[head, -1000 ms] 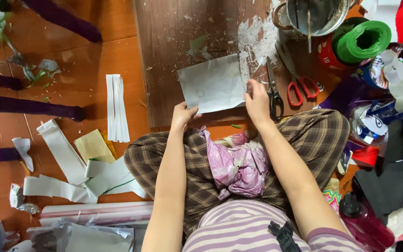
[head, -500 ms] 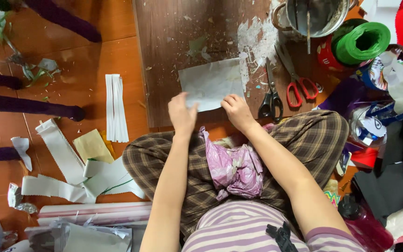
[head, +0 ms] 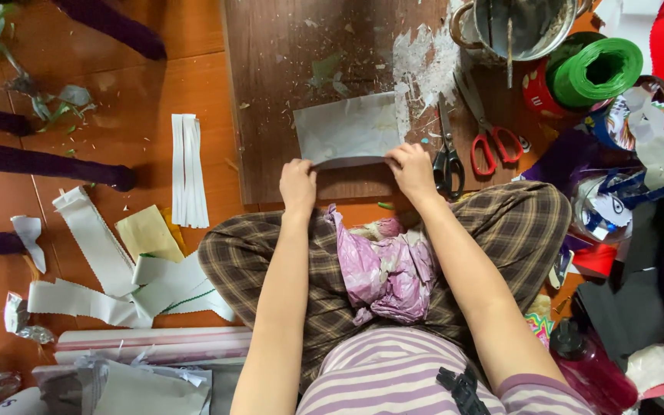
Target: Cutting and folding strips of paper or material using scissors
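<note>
grey sheet point(head: 347, 131) edge pinched in left hand point(head: 298, 184) and right hand point(head: 411, 169) grip, near metal pot point(head: 501, 31) holding sticks.

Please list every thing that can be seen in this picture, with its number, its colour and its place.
sheet: 1, grey-white, on the board, near edge lifted by both hands
board: 1, dark brown, on the floor ahead
scissors: 2, one black-handled, one red-handled, right of the sheet
pot: 1, metal, top right
green roll: 1, right of the pot
strips: a small stack, white, left of the board
paper scraps: several, white and one yellowish, lower left
bag: 1, pink, in the lap
bottle: 1, dark red, lower right
left hand: at the sheet's left corner
right hand: at the sheet's right corner
</note>
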